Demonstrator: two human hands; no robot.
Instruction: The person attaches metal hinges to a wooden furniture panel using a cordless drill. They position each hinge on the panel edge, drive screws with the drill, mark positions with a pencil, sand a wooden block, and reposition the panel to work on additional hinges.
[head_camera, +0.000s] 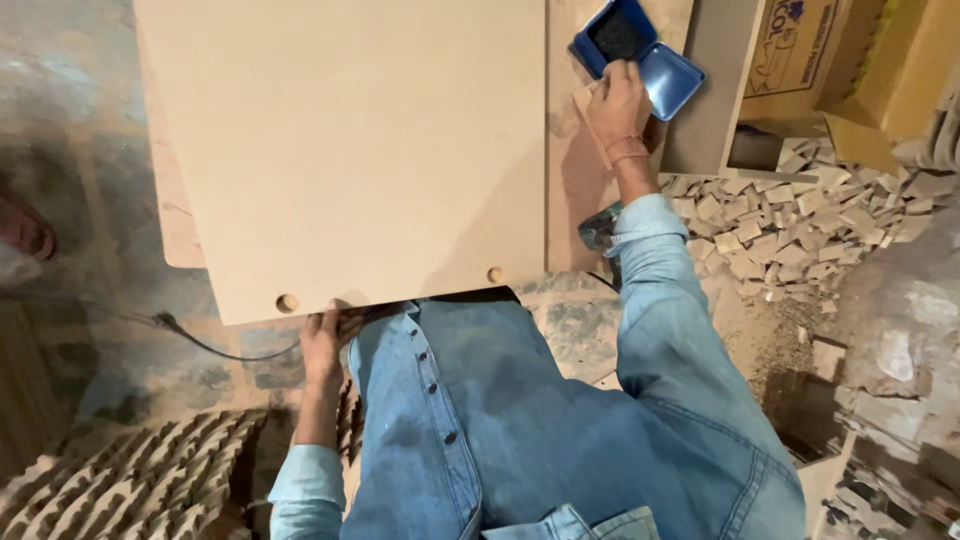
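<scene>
While the left hand (322, 345) curls its fingers around the near edge of a large fibreboard panel (345, 150), the right hand (617, 100) reaches past the panel's far right side, pinching a small tan block at an open blue tin (640, 55) with a dark pad inside. Pale brown, flat and smooth, the panel shows two round holes near its front edge. Small wooden offcuts (790, 220) lie heaped at right.
</scene>
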